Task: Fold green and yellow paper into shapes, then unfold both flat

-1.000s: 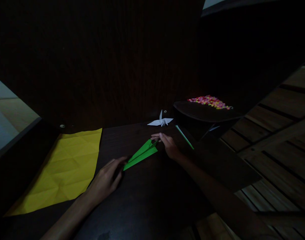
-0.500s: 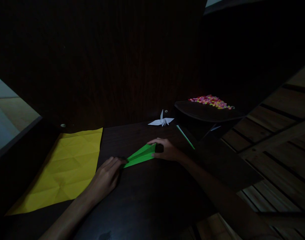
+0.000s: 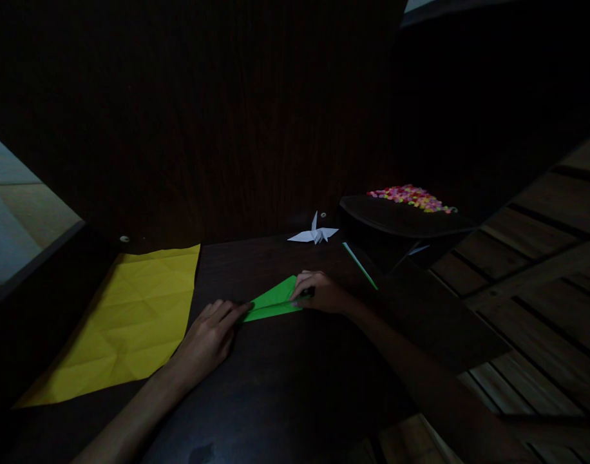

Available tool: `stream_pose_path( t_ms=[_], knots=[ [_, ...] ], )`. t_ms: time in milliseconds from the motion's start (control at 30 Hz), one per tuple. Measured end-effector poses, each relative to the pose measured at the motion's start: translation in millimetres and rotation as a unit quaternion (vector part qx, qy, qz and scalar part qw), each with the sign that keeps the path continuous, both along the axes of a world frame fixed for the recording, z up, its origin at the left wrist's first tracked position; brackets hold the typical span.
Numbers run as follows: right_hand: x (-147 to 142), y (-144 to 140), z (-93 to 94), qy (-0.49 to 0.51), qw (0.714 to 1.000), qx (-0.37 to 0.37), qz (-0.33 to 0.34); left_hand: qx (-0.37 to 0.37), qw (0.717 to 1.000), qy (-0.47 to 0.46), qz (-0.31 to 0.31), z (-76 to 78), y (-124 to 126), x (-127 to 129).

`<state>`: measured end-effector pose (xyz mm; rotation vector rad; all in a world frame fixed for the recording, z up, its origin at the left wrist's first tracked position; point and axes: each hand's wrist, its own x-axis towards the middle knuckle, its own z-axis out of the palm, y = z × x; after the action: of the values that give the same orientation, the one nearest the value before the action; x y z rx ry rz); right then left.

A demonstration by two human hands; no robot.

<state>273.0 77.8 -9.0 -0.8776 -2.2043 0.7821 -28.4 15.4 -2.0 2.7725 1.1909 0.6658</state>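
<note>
1. The fingers [image 3: 237, 311] of the left hand [image 3: 209, 338] lie stretched and close together, their tips pressing flat on the near, narrow point of the green folded paper [image 3: 274, 300]; they pin it down and do not pinch it.
2. The right hand [image 3: 323, 291] is curled over the paper's far, wide end, fingers bunched together on its edge; whether the thumb is tucked under the flap I cannot tell in this dim light.
3. The paper lies flat on the dark table [image 3: 285, 380] between the two hands, its long axis running from about 8 o'clock at the left fingertips to 2 o'clock at the right hand. Both hands touch it, one at each end.
4. Outward: a creased yellow sheet [image 3: 125, 316] lies at 9 o'clock of the left hand, well apart from the green piece.
5. A white paper crane [image 3: 314, 234] stands at 12 o'clock of the right hand, near the back of the table.
</note>
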Motion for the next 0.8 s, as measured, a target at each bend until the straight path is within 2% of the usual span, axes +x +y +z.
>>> stream_pose_path(
  t_ms=[200, 333, 467, 633, 800],
  knots=[
    [-2, -7, 10.5, -0.067, 0.996, 0.033, 0.054, -0.034, 0.997, -0.015, -0.063, 3.6, -3, 8],
    [1, -15, 26.3, -0.131, 0.989, -0.001, 0.073, -0.042, 0.996, 0.026, -0.076, 6.6, -4, 10],
    [1, -18, 36.3, -0.148, 0.985, -0.024, 0.087, -0.020, 0.993, 0.087, -0.080, 7.3, -8, 14],
    [-14, -25, 33.3, -0.164, 0.986, 0.032, 0.010, -0.007, 0.991, 0.119, -0.061, 5.2, -18, 23],
    [-30, -34, 30.0, -0.209, 0.971, 0.094, 0.069, -0.030, 0.992, 0.120, -0.026, 3.7, -27, 32]
  ],
)
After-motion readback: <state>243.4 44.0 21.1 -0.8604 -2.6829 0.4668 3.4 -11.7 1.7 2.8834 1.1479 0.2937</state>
